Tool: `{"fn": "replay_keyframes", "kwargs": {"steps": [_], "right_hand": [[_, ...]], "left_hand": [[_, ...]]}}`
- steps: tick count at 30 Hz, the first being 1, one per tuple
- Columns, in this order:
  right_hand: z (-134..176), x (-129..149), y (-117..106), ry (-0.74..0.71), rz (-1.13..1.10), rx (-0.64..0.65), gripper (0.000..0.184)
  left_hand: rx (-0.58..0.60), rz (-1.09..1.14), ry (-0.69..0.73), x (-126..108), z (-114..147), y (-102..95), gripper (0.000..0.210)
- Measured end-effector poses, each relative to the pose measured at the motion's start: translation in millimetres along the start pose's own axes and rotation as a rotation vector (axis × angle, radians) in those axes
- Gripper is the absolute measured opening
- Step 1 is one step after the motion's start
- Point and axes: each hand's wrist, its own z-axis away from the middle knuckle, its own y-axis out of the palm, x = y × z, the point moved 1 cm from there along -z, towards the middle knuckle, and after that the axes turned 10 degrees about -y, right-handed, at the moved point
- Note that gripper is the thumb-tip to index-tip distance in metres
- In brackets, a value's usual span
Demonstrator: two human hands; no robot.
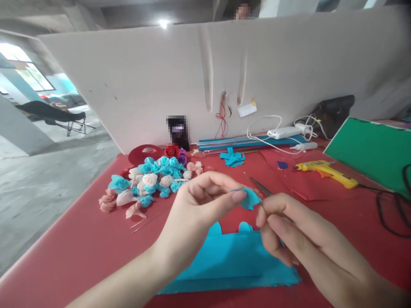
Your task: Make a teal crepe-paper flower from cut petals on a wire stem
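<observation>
My left hand (208, 196) is closed in a pinch on a small blue crepe-paper petal (251, 199), its thumb in front and fingers behind. Close to the petal's right edge, my right hand (289, 224) has its thumb and forefinger pressed together. What they pinch is mostly hidden; a thin dark line shows at the fingertips. Pointed metal scissor blades (260, 186) show just beyond the right hand, and I cannot tell whether that hand holds them. Beneath both hands lies a stack of blue crepe paper (231, 259), with rounded blue pieces (245, 227) at its far edge.
Blue, white and pink paper flowers (149, 179) are heaped on the red table (83, 235) at left. A yellow glue gun (327, 172) lies right, before a green board (372, 156). Blue strips (232, 158), a white power strip (284, 132) and cables lie near the partition (144, 85).
</observation>
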Motion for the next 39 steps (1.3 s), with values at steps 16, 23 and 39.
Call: {"fn": "replay_keyframes", "kwargs": {"steps": [16, 23, 39], "right_hand": [[-5.0, -0.9, -3.5, -0.037, 0.066, -0.085, 0.019], [-9.6, -0.4, -3.3, 0.057, 0.094, -0.039, 0.016], [-1.3, -10.9, -1.4, 0.094, 0.112, -0.007, 0.027]], "left_hand": [[-0.072, 0.033, -0.038, 4.3, -0.8, 1.0, 0.012], [-0.081, 0.058, -0.058, 12.4, -2.6, 2.1, 0.014], [-0.042, 0.099, -0.035, 11.7, -1.9, 4.1, 0.009]]}}
